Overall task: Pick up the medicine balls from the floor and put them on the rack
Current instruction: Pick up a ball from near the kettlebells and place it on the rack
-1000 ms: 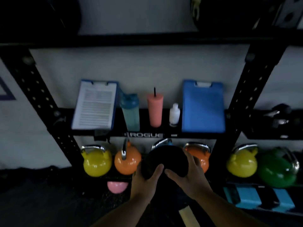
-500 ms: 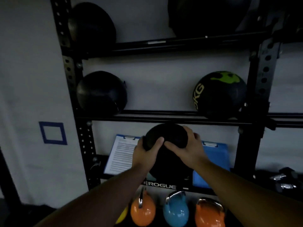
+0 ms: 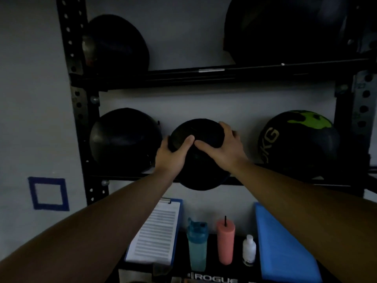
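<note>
- To the left, a black ball (image 3: 124, 139) already sat on the rack's middle shelf (image 3: 130, 178).
- My left hand (image 3: 171, 156) and right hand (image 3: 222, 148), fingers clamped on the medicine ball (image 3: 201, 160), had raised it from kettlebell height to that shelf.
- Right of it rested the green-marked ball (image 3: 297, 141); only setting down remained.

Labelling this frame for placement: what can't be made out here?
Head view only:
- Whether the held medicine ball already rests on the shelf rails: the left hand, right hand and ball hide the contact.
- Top-right ball: cut off by the frame edge.
- Clipboard text: blurred.
</note>
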Demonstrator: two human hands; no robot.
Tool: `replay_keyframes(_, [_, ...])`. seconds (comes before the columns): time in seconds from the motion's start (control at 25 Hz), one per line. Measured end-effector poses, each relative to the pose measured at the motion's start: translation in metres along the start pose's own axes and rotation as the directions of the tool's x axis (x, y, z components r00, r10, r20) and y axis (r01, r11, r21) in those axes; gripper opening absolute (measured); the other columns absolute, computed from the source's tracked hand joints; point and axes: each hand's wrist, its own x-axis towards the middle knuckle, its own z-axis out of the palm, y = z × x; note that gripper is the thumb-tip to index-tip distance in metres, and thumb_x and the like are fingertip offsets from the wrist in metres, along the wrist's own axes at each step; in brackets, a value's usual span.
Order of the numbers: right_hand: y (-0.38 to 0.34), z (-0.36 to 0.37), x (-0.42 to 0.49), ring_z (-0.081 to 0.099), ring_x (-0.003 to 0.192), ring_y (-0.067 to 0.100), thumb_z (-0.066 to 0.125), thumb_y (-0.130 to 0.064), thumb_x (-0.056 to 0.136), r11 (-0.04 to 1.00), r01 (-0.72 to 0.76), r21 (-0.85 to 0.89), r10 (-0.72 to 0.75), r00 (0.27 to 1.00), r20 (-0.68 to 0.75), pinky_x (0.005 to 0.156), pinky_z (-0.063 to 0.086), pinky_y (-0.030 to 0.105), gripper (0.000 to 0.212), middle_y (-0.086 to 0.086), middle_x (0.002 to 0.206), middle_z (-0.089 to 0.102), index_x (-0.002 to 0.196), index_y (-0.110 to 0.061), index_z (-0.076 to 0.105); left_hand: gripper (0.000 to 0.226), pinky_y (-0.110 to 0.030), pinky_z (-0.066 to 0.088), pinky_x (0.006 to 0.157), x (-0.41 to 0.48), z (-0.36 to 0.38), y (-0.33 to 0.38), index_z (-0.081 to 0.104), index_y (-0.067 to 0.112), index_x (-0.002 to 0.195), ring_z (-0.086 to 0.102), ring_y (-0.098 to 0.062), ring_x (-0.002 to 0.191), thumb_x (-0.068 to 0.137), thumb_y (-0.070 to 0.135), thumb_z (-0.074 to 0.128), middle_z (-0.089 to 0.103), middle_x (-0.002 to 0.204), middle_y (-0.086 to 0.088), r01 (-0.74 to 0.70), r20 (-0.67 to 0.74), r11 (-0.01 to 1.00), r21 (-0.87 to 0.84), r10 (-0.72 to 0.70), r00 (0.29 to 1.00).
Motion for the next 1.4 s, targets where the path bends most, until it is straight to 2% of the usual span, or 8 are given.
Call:
replay_keyframes(0.16, [0.041,0.058,0.075,0.031,0.146,0.039,0.049,-0.085,0.082,0.999,-0.001,-0.033,-0.003,0.990,-0.139,0.116,0.035,0.054,0.089,0.008,0.162,0.033,0.158,-0.044,0.028,0.088,-0.036,0.034,0.121,0.083,0.018,-0.066,0.028,0.034,0.169,0.039,-0.032,0.155,0.096,0.071,0.059,0.035,0.171,-0.009,-0.124,0.122,0.982,0.141,0.107,0.987])
replay_keyframes(0.24, [0.054,0.076,0.113,0.039,0.143,0.033,0.043,-0.085,0.083,0.997,0.052,-0.059,-0.063,0.977,-0.202,0.115,0.038,0.050,0.080,0.005,0.157,0.043,0.152,-0.044,0.041,0.070,-0.031,0.031,0.118,0.126,0.032,-0.091,0.040,0.030,0.165,0.042,-0.029,0.151,0.105,0.062,0.052,0.042,0.166,-0.008,-0.266,0.128,0.950,0.162,0.247,0.961])
replay_keyframes(0.36, [0.075,0.104,0.154,0.047,0.135,0.026,0.041,-0.087,0.084,0.939,0.208,-0.273,-0.233,0.970,-0.064,0.109,0.044,0.047,0.073,-0.007,0.148,0.053,0.142,-0.045,0.056,0.050,-0.027,0.035,0.116,0.183,0.048,-0.119,0.057,0.025,0.155,0.051,-0.024,0.145,0.110,0.047,0.052,0.055,0.158,-0.006,-0.353,0.156,0.917,0.187,0.327,0.932])
replay_keyframes(0.68, [0.071,0.132,0.180,0.052,0.125,0.021,0.041,-0.077,0.083,0.920,0.168,-0.354,-0.231,0.963,-0.142,0.099,0.048,0.046,0.059,-0.015,0.136,0.061,0.131,-0.050,0.064,0.069,-0.041,0.048,0.117,0.220,0.037,-0.140,0.070,0.027,0.142,0.063,-0.016,0.134,0.090,0.067,0.049,0.069,0.144,0.005,-0.248,0.149,0.969,-0.016,0.248,0.957])
replay_keyframes(0.84, [0.054,0.132,0.148,0.040,0.137,0.028,0.038,-0.074,0.089,0.840,0.215,-0.498,-0.255,0.967,-0.013,0.107,0.038,0.048,0.060,-0.009,0.151,0.049,0.141,-0.048,0.053,0.048,-0.016,0.040,0.110,0.189,0.011,-0.139,0.062,0.032,0.147,0.056,-0.010,0.136,0.104,0.048,0.048,0.062,0.144,0.013,-0.301,0.198,0.953,0.048,0.286,0.938])
replay_keyframes(0.92, [0.043,0.121,0.135,0.030,0.146,0.030,0.039,-0.072,0.095,0.816,0.215,-0.537,-0.199,0.976,0.088,0.113,0.030,0.048,0.063,-0.008,0.162,0.036,0.152,-0.046,0.040,0.044,-0.010,0.035,0.105,0.177,0.003,-0.128,0.055,0.035,0.153,0.054,-0.011,0.138,0.111,0.042,0.047,0.059,0.147,0.012,-0.321,0.243,0.936,0.149,0.280,0.929])
replay_keyframes(1.04, [0.026,0.091,0.116,0.033,0.146,0.031,0.042,-0.075,0.093,0.793,0.202,-0.575,-0.108,0.975,0.194,0.113,0.035,0.048,0.074,-0.004,0.165,0.032,0.158,-0.044,0.027,0.047,-0.023,0.039,0.103,0.169,-0.016,-0.106,0.052,0.035,0.157,0.057,-0.022,0.138,0.110,0.043,0.052,0.060,0.155,0.000,-0.268,0.312,0.914,0.305,0.170,0.935])
replay_keyframes(1.4, [-0.025,-0.145,-0.026,0.061,0.113,0.024,0.047,-0.076,0.091,0.718,0.118,-0.686,-0.097,0.993,0.070,0.094,0.054,0.042,0.058,-0.001,0.132,0.063,0.133,-0.037,0.056,0.030,-0.025,0.052,0.080,0.046,-0.022,0.056,0.068,0.042,0.116,0.064,-0.001,0.097,0.095,0.064,0.067,0.071,0.117,0.019,-0.533,0.503,0.663,0.527,0.262,0.824])
